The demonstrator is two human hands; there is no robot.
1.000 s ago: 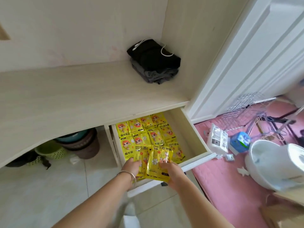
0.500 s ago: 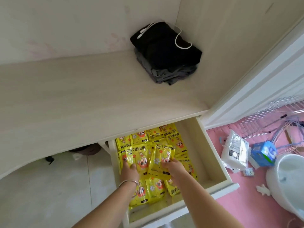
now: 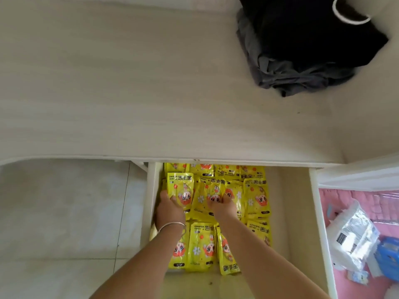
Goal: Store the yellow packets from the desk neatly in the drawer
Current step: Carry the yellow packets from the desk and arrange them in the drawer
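Open drawer lined with yellow packets, one packet pinched in left hand, another gripped by right hand, black clothing piled on desk

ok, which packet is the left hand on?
The far-left packet in the middle row, by the drawer wall; the left hand covers its lower corner. The right hand holds its neighbour.

Both hands inside open drawer under pale desk. Left hand, silver bangle at wrist, grips yellow packet; right hand pinches neighbouring packet. More yellow packets in rows, left part of drawer; right part bare. Dark folded clothes on desk, far right. Plastic bag on pink floor, right.
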